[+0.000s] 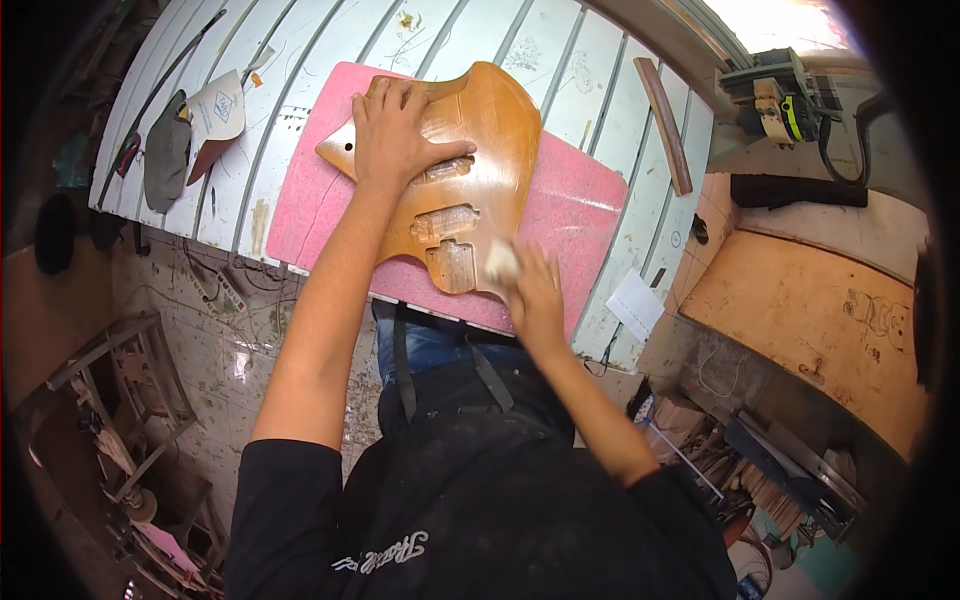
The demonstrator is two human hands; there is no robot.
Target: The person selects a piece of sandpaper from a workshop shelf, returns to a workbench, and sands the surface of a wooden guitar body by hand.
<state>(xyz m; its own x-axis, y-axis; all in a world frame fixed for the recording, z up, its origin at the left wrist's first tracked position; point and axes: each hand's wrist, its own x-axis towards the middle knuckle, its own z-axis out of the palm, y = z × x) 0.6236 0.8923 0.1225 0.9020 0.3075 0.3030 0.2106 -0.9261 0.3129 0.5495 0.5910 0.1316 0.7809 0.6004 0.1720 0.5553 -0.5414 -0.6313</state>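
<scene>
An amber-brown wooden electric guitar body [500, 125] with routed cavities lies flat on a pink foam sheet [570, 200]. Spread across its upper left part is my left hand [392, 140], palm down, with the thumb reaching toward the uppermost cavity. My right hand [538, 300] is at the body's lower right edge, its fingers closed around a small whitish pad [502, 262] that touches the wood. Motion blurs the pad and those fingers, so its exact kind cannot be made out. The wood around the pad looks paler and duller than the glossy upper part.
Beneath the foam is a white slatted table [470, 40]. A cap [212, 115] and a dark grey cloth-like item [167, 150] rest at its left. To the right lie a curved brown strip [664, 125] and a white paper [635, 305]. A wooden board [800, 320] stands beyond.
</scene>
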